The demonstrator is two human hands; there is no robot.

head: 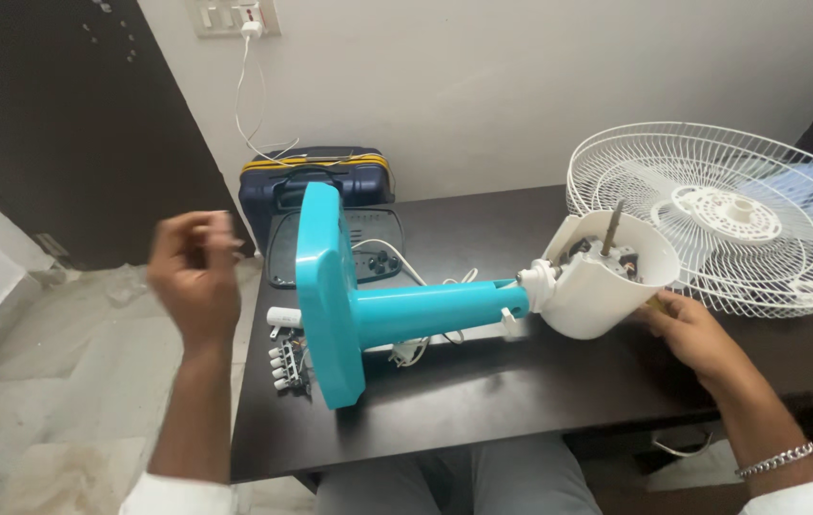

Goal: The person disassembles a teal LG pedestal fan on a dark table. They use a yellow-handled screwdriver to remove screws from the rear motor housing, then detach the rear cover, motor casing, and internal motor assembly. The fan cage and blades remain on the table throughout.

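fan body lying across the dark table (483, 401), right hand on the motor end.

the teal fan stand (397, 310) lies on its side, its square base (325, 296) standing on edge close to the table's left edge, floor open beyond it. right hand (697, 334) sits at the white motor housing (597, 281), fingers (659, 307) touching its underside; how firmly they grip i cannot tell. the housing is open on top, shaft and motor parts showing inside. left hand (196, 272) is up in the air off the left edge, fingers loosely curled, holding nothing. white wire fan guard (721, 215) rests flat at the right, just beside the housing. a switch block (290, 365) and white cord (416, 348) lie by the base; a blue suitcase (316, 176) stands behind the table.
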